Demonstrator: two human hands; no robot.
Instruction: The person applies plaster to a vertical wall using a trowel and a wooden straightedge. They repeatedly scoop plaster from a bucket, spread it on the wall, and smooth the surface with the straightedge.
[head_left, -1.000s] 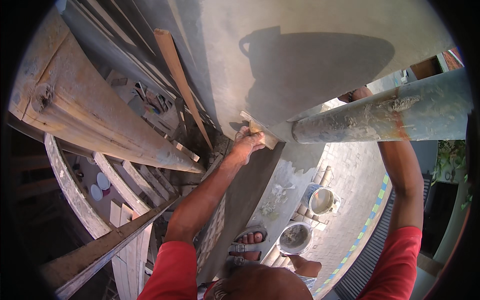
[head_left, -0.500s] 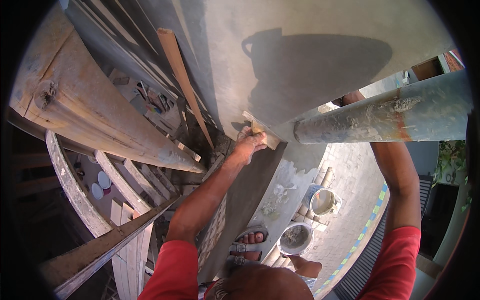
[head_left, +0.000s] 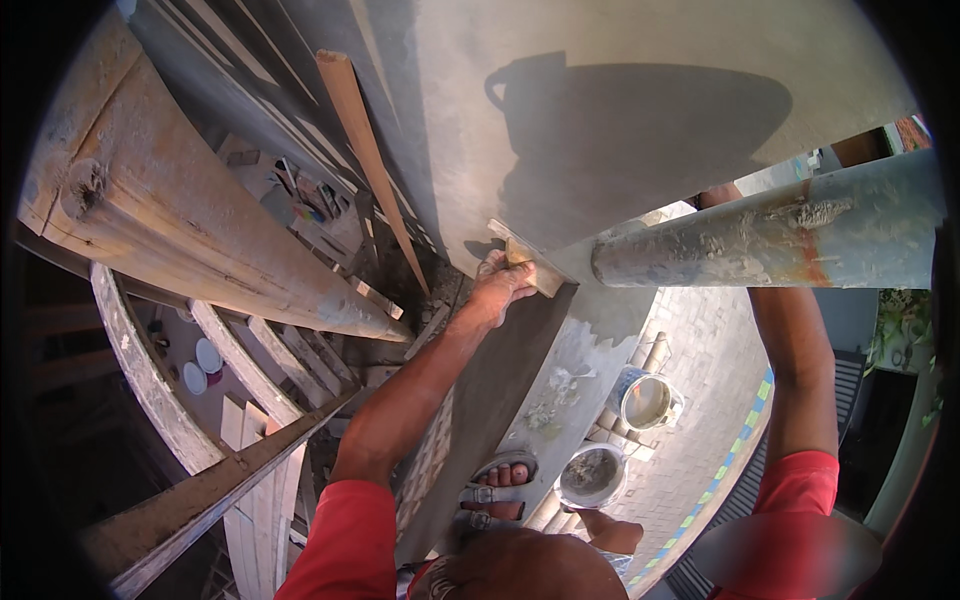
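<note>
Left hand [head_left: 497, 289] is curled snugly around one flat trowel [head_left: 543, 276], which is up against one wall [head_left: 470, 130], just left of the grey post [head_left: 750, 235]. Right hand [head_left: 719, 194] is mostly hidden behind that post, so I cannot tell how wide it is or what it holds. Two buckets, one blue bucket [head_left: 618, 388] and one pale bucket [head_left: 623, 478], stand below the post, and one long brown stick [head_left: 375, 165] slants up, farther left of it.
</note>
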